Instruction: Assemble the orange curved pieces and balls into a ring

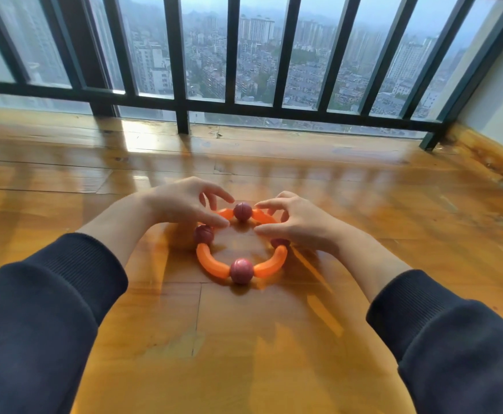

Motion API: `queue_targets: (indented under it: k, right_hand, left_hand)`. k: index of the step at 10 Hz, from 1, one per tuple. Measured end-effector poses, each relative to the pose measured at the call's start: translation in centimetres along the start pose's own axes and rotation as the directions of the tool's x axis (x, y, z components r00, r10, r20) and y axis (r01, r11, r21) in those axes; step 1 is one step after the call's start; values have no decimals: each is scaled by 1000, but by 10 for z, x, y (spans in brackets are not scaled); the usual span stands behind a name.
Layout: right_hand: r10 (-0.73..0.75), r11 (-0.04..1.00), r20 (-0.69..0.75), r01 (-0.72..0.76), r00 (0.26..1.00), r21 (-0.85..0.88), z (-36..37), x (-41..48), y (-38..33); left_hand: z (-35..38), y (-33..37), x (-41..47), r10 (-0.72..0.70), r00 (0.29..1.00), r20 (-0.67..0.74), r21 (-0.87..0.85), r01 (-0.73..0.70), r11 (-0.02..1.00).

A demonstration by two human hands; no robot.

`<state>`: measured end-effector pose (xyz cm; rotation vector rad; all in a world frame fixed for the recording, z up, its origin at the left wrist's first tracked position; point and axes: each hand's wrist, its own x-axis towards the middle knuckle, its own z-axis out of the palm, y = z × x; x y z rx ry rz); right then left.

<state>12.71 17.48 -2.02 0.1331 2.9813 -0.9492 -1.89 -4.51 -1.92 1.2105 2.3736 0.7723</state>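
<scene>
- Now the ring point(241, 245) lies flat on the wooden floor point(363, 204), about midway between its left and right sides and well back from the railing point(181, 70) along the far edge.
- From my view its long axis runs from me toward the railing; the wide lens may stretch that, so I cannot say how far it really is from round.
- Four dark red balls sit around it: the far ball point(242, 211), the near ball point(241, 270), the left ball point(204, 233), and the right ball point(279, 242), which is mostly hidden under a hand.
- Orange curved pieces run between them: the near-left piece point(210, 259), the near-right piece point(271, 263), the far-left piece point(225, 213) and the far-right piece point(263, 216). The two far ones are partly covered, so I cannot tell whether their joints are seated.
- My left hand point(181, 204) arches over the far-left arc, thumb and fingers spread apart in a loose claw; I cannot tell whether they touch the piece.
- My right hand point(295, 222) arches over the far-right arc the same way, thumb and forefinger parted, closed on nothing that I can see.
- Dark sleeves point(35, 309) cover both forearms.
- Bare floor lies on every side of the ring, with wide room left, right and near; the wall point(498, 94) closes the far right corner.
- I can read no brand, label or writing on any part.
</scene>
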Motion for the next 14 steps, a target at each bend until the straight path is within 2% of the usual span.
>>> queue_targets:
  k: [2, 4, 5, 6, 7, 8, 9, 10, 11, 13, 14]
  right_hand:
    - [30, 999, 41, -29, 999, -37, 1, 1, 4]
    - [31, 978, -29, -36, 999, -205, 8, 6, -2]
    - [18, 974, -95, -39, 995, -221, 10, 6, -3]
    - [-34, 995, -123, 22, 992, -94, 6, 3, -2]
    - [-79, 996, -70, 81, 994, 24, -3, -3, 4]
    - [-62, 995, -13, 62, 998, 73, -5, -7, 11]
    - [-47, 995, 12, 45, 999, 86, -4, -9, 13]
    - [-33, 998, 27, 32, 999, 54, -6, -10, 11]
    - [-46, 999, 42, 46, 998, 6, -6, -10, 12]
    - [-33, 999, 45, 32, 998, 30, -6, -9, 12]
    - [-40, 991, -59, 47, 997, 122, -8, -6, 10]
  left_hand:
    - [-2, -5, -2, -47, 998, -52, 20, 48, 999]
    - [1, 0, 4, -101, 993, -60, 13, 102, 995]
    - [3, 5, 6, -151, 982, -114, 32, 155, 987]
    - [6, 10, 8, -169, 958, -232, 55, 187, 981]
    - [7, 10, 7, -139, 932, -334, 82, 176, 981]
    - [1, 2, 3, -83, 963, -256, 73, 105, 992]
    - [-6, -4, -6, -106, 994, -33, 60, 108, 992]
    - [-4, -10, -6, -131, 988, 88, 80, 124, 989]
    - [1, -11, -3, -169, 977, 133, 106, 155, 982]
    - [-2, -11, -3, -149, 981, 125, 98, 137, 986]
    - [-9, -8, -1, -101, 995, -23, -68, 99, 993]
